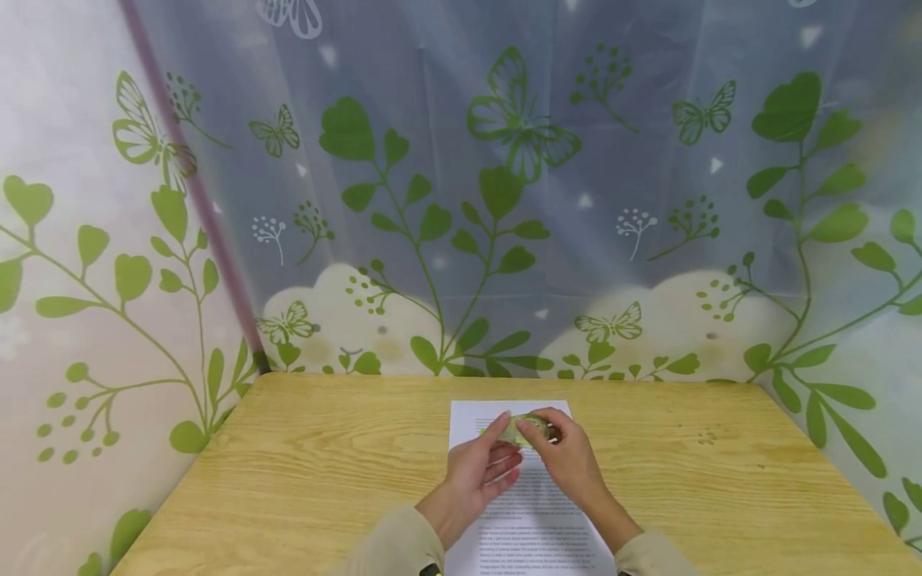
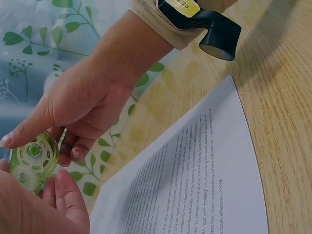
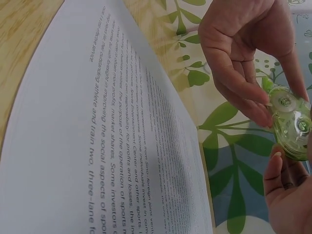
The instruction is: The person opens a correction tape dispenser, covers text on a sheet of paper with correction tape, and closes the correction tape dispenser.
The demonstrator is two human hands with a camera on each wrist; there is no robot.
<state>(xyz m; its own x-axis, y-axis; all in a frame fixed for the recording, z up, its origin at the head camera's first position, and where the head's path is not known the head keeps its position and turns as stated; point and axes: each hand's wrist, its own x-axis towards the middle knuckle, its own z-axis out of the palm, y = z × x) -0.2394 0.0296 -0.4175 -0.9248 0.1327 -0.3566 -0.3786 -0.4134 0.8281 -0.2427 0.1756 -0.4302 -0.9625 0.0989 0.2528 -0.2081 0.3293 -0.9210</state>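
Both hands hold a transparent green correction tape dispenser [image 1: 513, 434] above the upper part of a printed sheet [image 1: 536, 536]. My left hand [image 1: 471, 472] pinches its left end with the thumb, the lower fingers spread loosely beneath. From the other side my right hand [image 1: 572, 456] grips the body between thumb and fingers. Two round reels show through the clear case of the dispenser [image 2: 34, 158] in the left wrist view. The dispenser's narrow green end [image 3: 266, 84] points toward the left hand in the right wrist view.
The sheet lies on a wood-grain table [image 1: 324, 456]. A yellow-green mark [image 1: 482, 431] shows near the top of its text. Behind the table hangs a curtain [image 1: 446, 240] printed with leaves and butterflies. A black wrist device [image 2: 222, 36] sits on the right sleeve.
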